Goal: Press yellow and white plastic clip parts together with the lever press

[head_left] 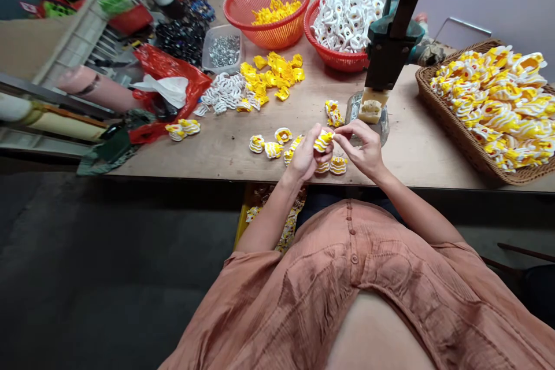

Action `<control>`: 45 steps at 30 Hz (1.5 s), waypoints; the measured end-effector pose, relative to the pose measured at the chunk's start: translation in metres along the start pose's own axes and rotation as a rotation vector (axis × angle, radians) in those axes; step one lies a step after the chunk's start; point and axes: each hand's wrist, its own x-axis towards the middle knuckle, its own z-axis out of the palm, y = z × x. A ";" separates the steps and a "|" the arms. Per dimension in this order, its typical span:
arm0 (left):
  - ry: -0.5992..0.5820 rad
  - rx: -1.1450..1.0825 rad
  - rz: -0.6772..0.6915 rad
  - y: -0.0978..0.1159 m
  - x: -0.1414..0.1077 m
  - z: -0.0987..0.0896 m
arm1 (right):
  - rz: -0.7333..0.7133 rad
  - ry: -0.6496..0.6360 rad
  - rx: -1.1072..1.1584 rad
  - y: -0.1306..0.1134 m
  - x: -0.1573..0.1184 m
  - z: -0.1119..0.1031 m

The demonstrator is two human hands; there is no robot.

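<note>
My left hand [306,155] is closed around a small yellow-and-white striped plastic piece [323,140], just above the front of the table. From the right, the fingertips of my right hand [359,145] pinch the same piece at its right end. On the table around my hands lie several similar striped pieces, among them one [273,150] to the left and one [338,165] just below. Another striped piece [333,113] rests beyond my fingers, beside the metal base [383,132] of a press.
The press [387,52] stands right of centre. Behind are a red basket [229,6] of yellow parts and another [342,62] of white parts. A wicker basket [468,137] heaped with striped pieces stands right. Loose yellow parts [277,72], white parts [223,92] and a screw tub [207,49] lie left.
</note>
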 end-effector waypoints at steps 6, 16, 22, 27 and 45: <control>0.366 0.948 0.189 0.007 0.059 -0.080 | 0.005 -0.190 -0.513 0.049 0.041 0.028; 0.261 1.303 0.168 0.000 0.075 -0.095 | 0.055 -0.260 -0.694 0.063 0.043 0.057; 0.092 1.106 0.369 -0.002 0.053 -0.066 | 0.099 -0.335 -0.677 0.061 0.046 0.062; 0.129 0.839 0.433 -0.007 0.038 -0.054 | 0.072 -0.252 -0.502 0.065 0.044 0.058; 0.167 0.451 0.458 -0.012 0.012 -0.030 | -0.087 0.033 0.137 0.022 0.031 0.024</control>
